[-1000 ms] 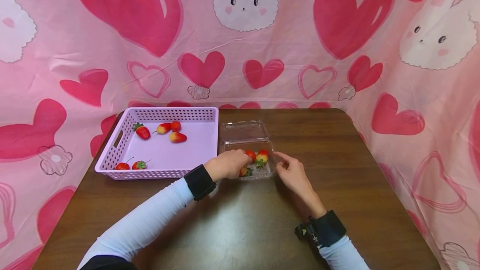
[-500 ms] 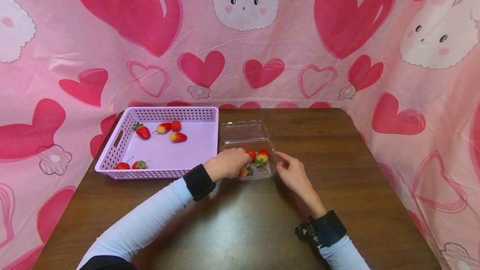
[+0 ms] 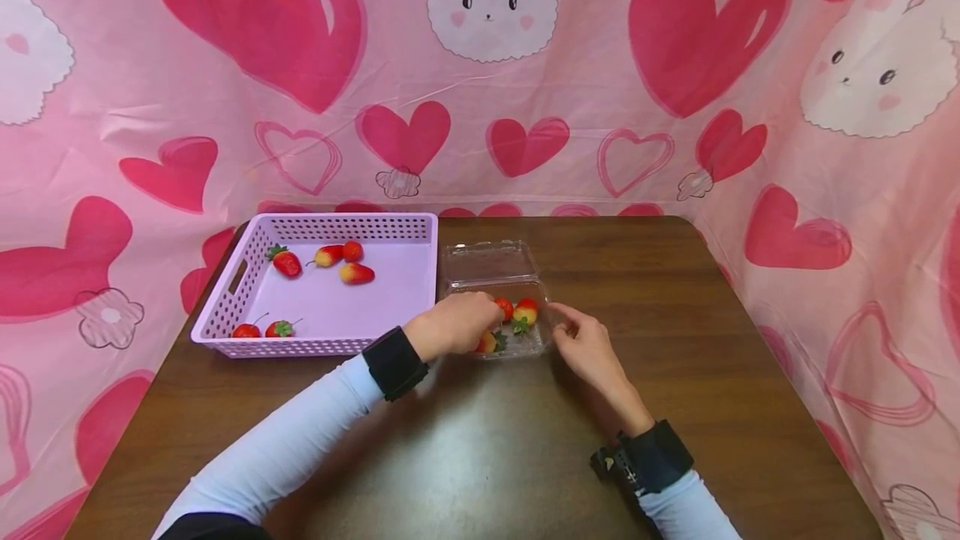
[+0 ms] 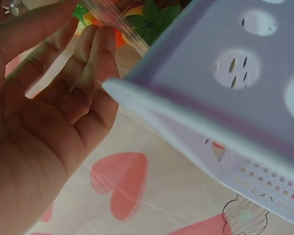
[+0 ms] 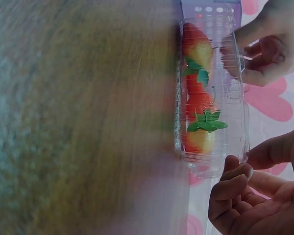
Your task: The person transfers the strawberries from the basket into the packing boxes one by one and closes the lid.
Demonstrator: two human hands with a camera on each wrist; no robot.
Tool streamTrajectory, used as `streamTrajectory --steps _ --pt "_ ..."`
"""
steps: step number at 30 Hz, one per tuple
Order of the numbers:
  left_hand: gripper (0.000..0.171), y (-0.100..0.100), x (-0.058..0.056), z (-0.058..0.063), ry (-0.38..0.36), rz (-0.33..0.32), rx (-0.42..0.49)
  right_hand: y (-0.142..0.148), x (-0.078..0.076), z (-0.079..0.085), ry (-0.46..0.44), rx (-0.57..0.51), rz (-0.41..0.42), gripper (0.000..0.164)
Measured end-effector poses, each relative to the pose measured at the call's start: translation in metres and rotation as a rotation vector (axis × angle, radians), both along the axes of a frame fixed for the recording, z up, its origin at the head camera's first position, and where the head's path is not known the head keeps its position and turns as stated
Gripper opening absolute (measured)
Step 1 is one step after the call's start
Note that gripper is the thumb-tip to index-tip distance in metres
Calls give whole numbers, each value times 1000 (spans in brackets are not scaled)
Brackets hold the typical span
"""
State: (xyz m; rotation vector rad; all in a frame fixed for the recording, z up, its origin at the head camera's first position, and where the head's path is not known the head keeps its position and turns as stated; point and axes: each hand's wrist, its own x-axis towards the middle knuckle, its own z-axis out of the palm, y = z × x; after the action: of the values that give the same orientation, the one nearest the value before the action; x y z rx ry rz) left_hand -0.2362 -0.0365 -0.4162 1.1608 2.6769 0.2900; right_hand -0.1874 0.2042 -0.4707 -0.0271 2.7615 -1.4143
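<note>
A clear plastic clamshell box (image 3: 529,343) stands on the table with its lid (image 3: 489,262) tipped back. Red and yellow strawberries with green leaves lie inside, among them one strawberry (image 3: 527,307) at the right and another (image 5: 201,141) near my right hand. My left hand (image 3: 459,323) reaches over the box's left side, fingers bent loosely at the rim; in the left wrist view nothing shows between thumb and fingers. My right hand (image 3: 585,344) pinches the box's right rim between thumb and forefinger, as the right wrist view shows.
A shallow lilac basket (image 3: 431,273) with holed walls stands just left of the box. Several strawberries lie in it, one leafy strawberry (image 3: 286,262) near the back. The brown table (image 3: 675,298) reaches back to a pink cloth (image 3: 585,182) printed with hearts.
My left hand has shifted very slightly left at the box. My right hand, the box and the basket stay where they were.
</note>
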Motion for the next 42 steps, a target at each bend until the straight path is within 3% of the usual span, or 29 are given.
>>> streamTrajectory --steps 15,25,34,42 --pt "13 -14 -7 13 1 46 24 1 -2 -2 30 5 1 44" --pt "31 -27 -5 22 -5 64 44 1 -2 -3 21 2 -10 44" --pt "29 -42 -4 27 -26 112 60 0 -1 -2 23 -2 -8 44" --pt "37 -57 -3 28 -26 143 77 1 -1 -1 23 0 -4 43"
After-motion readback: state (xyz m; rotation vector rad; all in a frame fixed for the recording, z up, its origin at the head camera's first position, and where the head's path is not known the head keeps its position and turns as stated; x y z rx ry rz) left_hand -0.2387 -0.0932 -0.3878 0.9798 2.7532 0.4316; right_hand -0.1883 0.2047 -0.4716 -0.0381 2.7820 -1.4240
